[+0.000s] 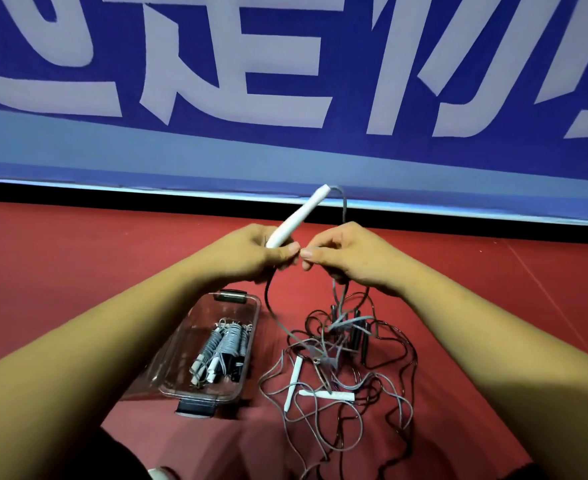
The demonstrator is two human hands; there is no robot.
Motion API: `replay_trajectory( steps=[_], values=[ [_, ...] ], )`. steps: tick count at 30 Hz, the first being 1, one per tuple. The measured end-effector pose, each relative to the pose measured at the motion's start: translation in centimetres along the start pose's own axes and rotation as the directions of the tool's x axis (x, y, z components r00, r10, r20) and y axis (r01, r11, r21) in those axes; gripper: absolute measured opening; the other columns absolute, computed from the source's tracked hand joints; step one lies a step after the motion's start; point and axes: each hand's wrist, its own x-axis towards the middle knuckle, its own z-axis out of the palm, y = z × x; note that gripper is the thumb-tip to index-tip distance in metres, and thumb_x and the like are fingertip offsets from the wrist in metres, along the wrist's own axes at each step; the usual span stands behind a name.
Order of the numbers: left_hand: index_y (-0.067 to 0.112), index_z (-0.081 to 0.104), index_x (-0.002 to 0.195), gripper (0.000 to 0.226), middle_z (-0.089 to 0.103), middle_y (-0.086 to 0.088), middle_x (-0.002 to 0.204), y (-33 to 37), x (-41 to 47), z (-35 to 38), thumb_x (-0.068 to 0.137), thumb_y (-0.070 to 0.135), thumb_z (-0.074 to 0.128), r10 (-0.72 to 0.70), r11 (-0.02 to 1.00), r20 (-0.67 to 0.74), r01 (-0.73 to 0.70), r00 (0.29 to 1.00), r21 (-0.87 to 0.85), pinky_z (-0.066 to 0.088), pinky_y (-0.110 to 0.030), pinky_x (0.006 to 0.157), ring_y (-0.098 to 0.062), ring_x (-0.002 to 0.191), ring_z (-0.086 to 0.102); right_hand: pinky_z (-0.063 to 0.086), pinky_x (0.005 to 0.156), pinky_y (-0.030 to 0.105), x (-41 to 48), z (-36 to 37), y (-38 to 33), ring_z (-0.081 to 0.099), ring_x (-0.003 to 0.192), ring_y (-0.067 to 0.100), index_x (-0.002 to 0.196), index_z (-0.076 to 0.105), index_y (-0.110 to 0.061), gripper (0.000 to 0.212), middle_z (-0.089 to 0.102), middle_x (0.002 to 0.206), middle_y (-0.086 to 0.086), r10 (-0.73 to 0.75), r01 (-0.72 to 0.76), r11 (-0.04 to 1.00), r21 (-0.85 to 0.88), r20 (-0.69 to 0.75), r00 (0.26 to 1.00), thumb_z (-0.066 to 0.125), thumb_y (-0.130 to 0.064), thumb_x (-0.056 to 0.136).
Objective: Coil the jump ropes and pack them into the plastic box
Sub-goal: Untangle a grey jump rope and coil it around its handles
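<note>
The white tapered plastic jump-rope handle (pixel 297 216) is raised above the floor at the middle of the view. Its long axis is tilted, with the thick end low in the left hand (pixel 251 252) and the narrow tip pointing up toward 1 o'clock. The left hand's fingers are curled round the thick end, with the thumb laid across it.

A thin grey cord (pixel 344 206) leaves the tip, arcs over toward 3 o'clock and drops to the right hand (pixel 348 258). That hand pinches the cord between thumb and forefinger, just beside the left thumb, and its other fingers are loosely bent. Below the hands, loops of the cord hang down toward 6 o'clock.

The loops run into a loose tangle of grey and dark ropes (pixel 386 386) on the red mat floor (pixel 78 254), at 5 o'clock from the hands. Two more white handles lie in the tangle. One (pixel 294 379) runs nearly 12 to 6 and the other (pixel 327 395) runs 9 to 3. Slim black handles (pixel 354 336) lie at its far side.

The clear rectangular plastic box (pixel 256 313) sits open on the mat at 7 o'clock from the hands, just left of the tangle. Its long axis runs 7 to 1, and it has a dark latch at each short end. Inside lie coiled grey ropes with white handle tips (pixel 226 344), beside something black.

A blue banner with large white characters (pixel 285 150) fills the 12 o'clock side.
</note>
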Motion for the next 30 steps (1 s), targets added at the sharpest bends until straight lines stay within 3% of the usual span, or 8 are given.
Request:
replay_trajectory(
  steps=[5, 9, 12, 14, 17, 21, 24, 30],
  values=[
    [0.014, 0.055, 0.073, 0.027, 0.046, -0.001, 0.062, -0.2, 1.6, -1.0, 0.099, 0.019, 0.057, -0.079, 0.939, -0.368, -0.054, 0.926, -0.339, 0.018, -0.019, 0.043, -0.01, 0.042, 0.027, 0.047, 0.061, 0.026, 0.1, -0.6, 3.8, 0.052, 0.053, 0.018, 0.079, 0.062, -0.005, 0.023, 0.044, 0.055, 0.006, 0.182, -0.201, 0.972, 0.125, 0.148, 0.972, 0.056, -0.018, 0.097],
    [0.015, 0.054, 0.073, 0.027, 0.044, 0.0, 0.061, -1.5, 1.8, -3.8, 0.099, 0.021, 0.057, -0.24, 0.857, -0.497, -0.058, 0.834, -0.511, 0.018, -0.014, 0.039, -0.008, 0.037, 0.026, 0.048, 0.074, 0.037, -0.8, -1.4, 7.8, 0.065, 0.068, 0.023, 0.078, 0.063, -0.007, 0.025, 0.058, 0.059, 0.005, 0.331, -0.315, 0.943, -0.11, 0.193, 0.924, 0.054, -0.018, 0.098],
    [0.011, 0.061, 0.078, 0.021, 0.061, -0.007, 0.071, -3.0, 0.8, -5.1, 0.097, 0.02, 0.061, -0.248, 0.968, -0.47, 0.202, 0.847, -0.147, 0.024, -0.014, 0.036, -0.012, 0.035, 0.047, 0.05, 0.072, 0.04, -1.2, -2.2, 8.3, 0.065, 0.066, 0.024, 0.081, 0.067, -0.007, 0.027, 0.061, 0.06, 0.005, 0.291, -0.282, 0.951, -0.125, 0.055, 0.955, 0.053, -0.021, 0.099],
    [0.005, 0.065, 0.091, 0.012, 0.072, -0.012, 0.085, -3.7, 0.4, -5.1, 0.095, 0.015, 0.062, -0.258, 0.948, -0.434, 0.312, 0.863, 0.058, 0.031, -0.016, 0.035, -0.016, 0.045, 0.066, 0.048, 0.062, 0.032, -1.0, -2.2, 7.1, 0.055, 0.054, 0.018, 0.085, 0.069, -0.004, 0.029, 0.053, 0.054, 0.002, 0.243, -0.241, 0.963, -0.122, -0.001, 0.97, 0.054, -0.024, 0.099],
    [0.009, 0.07, 0.105, 0.016, 0.073, -0.012, 0.099, -3.2, 0.2, -4.1, 0.095, 0.019, 0.064, -0.136, 0.947, -0.393, 0.236, 0.91, 0.219, 0.044, -0.024, 0.056, -0.021, 0.06, 0.073, 0.036, 0.052, 0.024, -0.5, -1.0, 4.7, 0.038, 0.046, 0.011, 0.083, 0.072, -0.013, 0.027, 0.045, 0.046, -0.009, 0.145, -0.134, 0.965, -0.226, 0.032, 0.989, 0.056, -0.029, 0.098],
    [0.016, 0.069, 0.112, 0.018, 0.074, 0.005, 0.1, -0.7, 0.0, -1.1, 0.099, 0.021, 0.058, -0.029, 0.997, -0.093, 0.036, 0.995, 0.07, 0.033, -0.015, 0.042, -0.026, 0.061, 0.07, 0.031, 0.048, 0.023, 0.3, 0.4, 1.7, 0.035, 0.042, 0.008, 0.081, 0.073, -0.016, 0.026, 0.044, 0.044, -0.008, -0.028, 0.034, 0.975, -0.221, 0.028, 0.999, 0.056, -0.027, 0.098],
    [0.009, 0.067, 0.088, 0.022, 0.067, -0.002, 0.071, -0.1, 0.0, -0.1, 0.101, 0.024, 0.055, -0.032, 0.997, 0.037, 0.029, 0.999, 0.078, 0.027, -0.019, 0.041, -0.019, 0.046, 0.053, 0.031, 0.047, 0.024, 0.8, 0.6, 0.9, 0.035, 0.044, 0.012, 0.078, 0.072, -0.011, 0.027, 0.043, 0.045, -0.007, -0.046, 0.043, 0.996, -0.082, -0.036, 0.998, 0.057, -0.025, 0.097],
    [0.015, 0.053, 0.069, 0.029, 0.048, 0.0, 0.057, -0.3, 1.3, -1.8, 0.097, 0.019, 0.06, -0.108, 0.954, -0.366, -0.007, 0.924, -0.299, 0.019, -0.018, 0.041, -0.012, 0.044, 0.027, 0.045, 0.054, 0.026, 0.2, -0.1, 4.7, 0.049, 0.051, 0.017, 0.077, 0.06, -0.006, 0.026, 0.047, 0.056, 0.006, 0.197, -0.208, 0.973, 0.097, 0.115, 0.974, 0.054, -0.019, 0.099]
  ],
)
